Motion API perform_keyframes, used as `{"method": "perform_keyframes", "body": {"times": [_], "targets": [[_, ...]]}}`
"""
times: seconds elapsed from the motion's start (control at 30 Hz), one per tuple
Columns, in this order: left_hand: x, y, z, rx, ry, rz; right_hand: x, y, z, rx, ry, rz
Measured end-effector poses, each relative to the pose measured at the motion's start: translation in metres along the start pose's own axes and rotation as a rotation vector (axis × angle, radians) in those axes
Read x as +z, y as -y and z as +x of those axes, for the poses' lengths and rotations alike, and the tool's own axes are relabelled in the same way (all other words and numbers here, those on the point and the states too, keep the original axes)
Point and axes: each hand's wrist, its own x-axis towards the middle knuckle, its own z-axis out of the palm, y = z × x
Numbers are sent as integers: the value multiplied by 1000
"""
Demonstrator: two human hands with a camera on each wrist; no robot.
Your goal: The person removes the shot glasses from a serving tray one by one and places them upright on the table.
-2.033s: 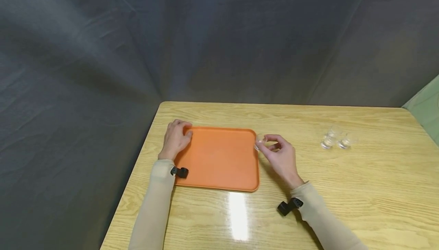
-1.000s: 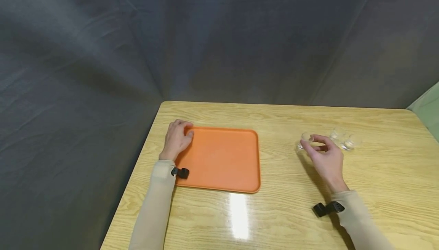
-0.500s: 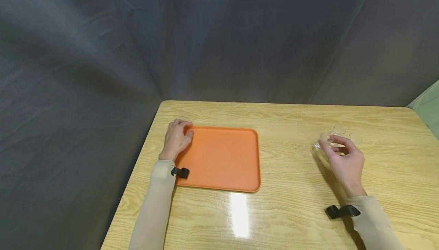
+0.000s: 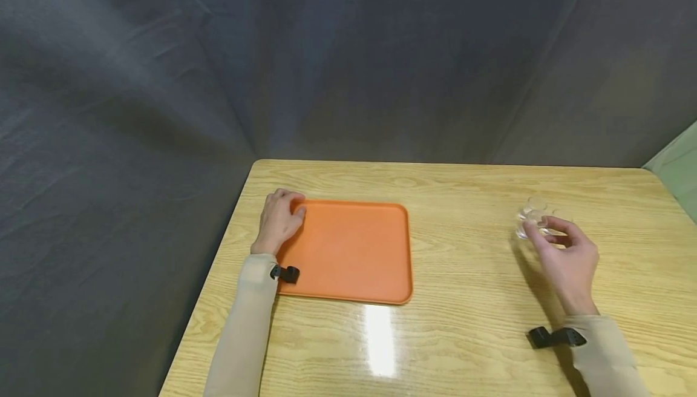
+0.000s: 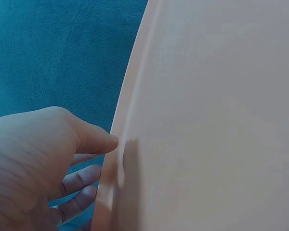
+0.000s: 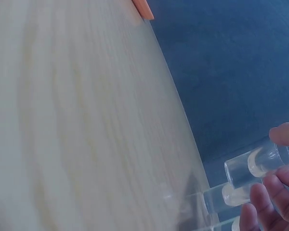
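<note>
On the left of the table lies an orange tray (image 4: pixel 354 252), flat and bare. My left hand (image 4: pixel 276 223) grips its left edge near the far corner; in the left wrist view the thumb lies on the rim (image 5: pixel 116 120), the fingers curled at the outer side. At the right, my right hand (image 4: pixel 570 259) holds a clear shot glass (image 6: pixel 253 166) between thumb and fingers, close to its open end. Other clear glasses (image 6: pixel 235 193) stand right beside it, partly hidden behind the fingers. The held glass overlaps them in the head view.
The wooden table (image 4: pixel 463 324) ends at the far side against a dark curtain (image 4: pixel 381 70). Black wrist cameras (image 4: pixel 287 273) sit on both sleeves. A pale green surface (image 4: pixel 675 170) shows beyond the table's right corner.
My right hand has carried the shot glass from the tray's right edge rightwards to the other glasses. The left hand and the tray have stayed in place.
</note>
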Motion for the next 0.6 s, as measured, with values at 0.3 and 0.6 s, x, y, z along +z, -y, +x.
{"method": "perform_keyframes", "body": {"times": [0.3,0.6], "targets": [[1,0,0,3,-5,-1,-11,-3,3,105,9,2],[0,1,0,-5,4,-3,-21,-2,6,164,-17,26]]}}
